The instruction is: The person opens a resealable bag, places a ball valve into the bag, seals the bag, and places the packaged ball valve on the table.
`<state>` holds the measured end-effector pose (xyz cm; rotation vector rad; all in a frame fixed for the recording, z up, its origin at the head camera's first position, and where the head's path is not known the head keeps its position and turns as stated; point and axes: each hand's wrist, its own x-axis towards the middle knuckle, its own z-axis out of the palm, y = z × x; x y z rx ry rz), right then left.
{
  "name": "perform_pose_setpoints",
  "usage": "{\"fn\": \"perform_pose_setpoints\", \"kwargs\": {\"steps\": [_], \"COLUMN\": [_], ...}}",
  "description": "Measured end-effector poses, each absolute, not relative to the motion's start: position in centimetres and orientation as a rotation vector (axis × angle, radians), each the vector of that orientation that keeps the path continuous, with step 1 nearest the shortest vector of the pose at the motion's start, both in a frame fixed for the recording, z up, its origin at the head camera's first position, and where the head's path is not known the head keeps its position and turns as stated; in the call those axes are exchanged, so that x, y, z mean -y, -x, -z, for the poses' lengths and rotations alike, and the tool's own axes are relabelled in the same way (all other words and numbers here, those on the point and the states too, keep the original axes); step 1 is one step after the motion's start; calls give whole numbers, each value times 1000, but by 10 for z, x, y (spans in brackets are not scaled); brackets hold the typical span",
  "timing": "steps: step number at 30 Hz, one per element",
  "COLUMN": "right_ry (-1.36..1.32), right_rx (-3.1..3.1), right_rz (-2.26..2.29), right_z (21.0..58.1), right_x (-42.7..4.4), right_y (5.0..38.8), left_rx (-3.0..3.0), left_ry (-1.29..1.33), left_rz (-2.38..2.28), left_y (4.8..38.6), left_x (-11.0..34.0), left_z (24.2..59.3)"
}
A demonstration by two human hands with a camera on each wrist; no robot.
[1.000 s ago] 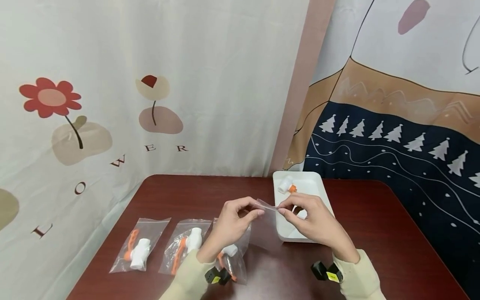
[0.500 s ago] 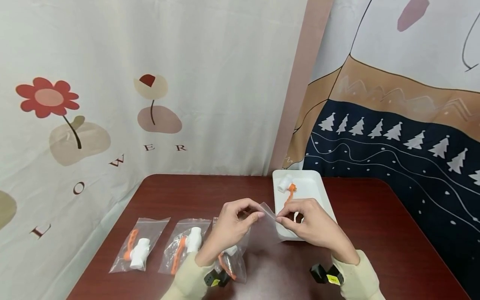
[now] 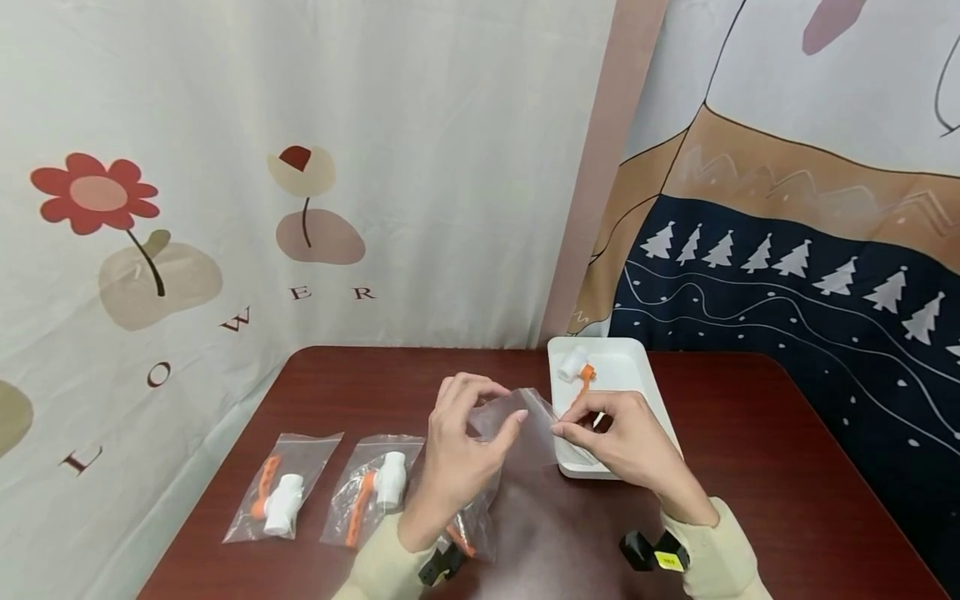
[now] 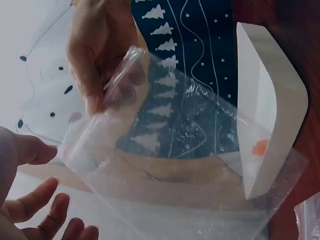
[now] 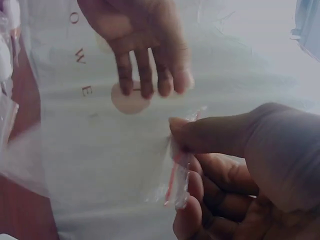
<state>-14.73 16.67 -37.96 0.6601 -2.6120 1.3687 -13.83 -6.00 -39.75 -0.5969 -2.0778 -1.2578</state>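
My right hand pinches the top edge of a clear zip bag between thumb and fingers, over the front of the white tray. In the right wrist view, the bag's red seal line shows at those fingertips. My left hand is just left of the bag, thumb and fingers spread apart. The left wrist view shows the left fingers straightened beside the bag's corner, apart from it. The bag hangs flat, and nothing shows inside it.
In the white tray lie a white pipe fitting and an orange handle, partly hidden by my right hand. Several filled zip bags, including a left one and a middle one, lie on the red-brown table.
My left hand has let go of the bag, its fingers opening and drawing slightly left. The right hand keeps its pinch. The bag now spreads out more between the hands.
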Motion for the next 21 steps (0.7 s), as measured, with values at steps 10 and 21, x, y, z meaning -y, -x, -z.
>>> {"fn": "perform_pose_setpoints", "kwargs": {"steps": [10, 21], "right_ry": [-606, -612], "right_rx": [2571, 2593], "right_rz": [-1544, -1734], "right_z": [385, 391], "right_x": [-153, -147], "right_y": [143, 145], "left_rx": [2481, 2391], "left_ry": [483, 587], "left_rz": [1795, 2258], "left_y": [127, 134], "left_x": [47, 50], "left_z": [399, 402]}}
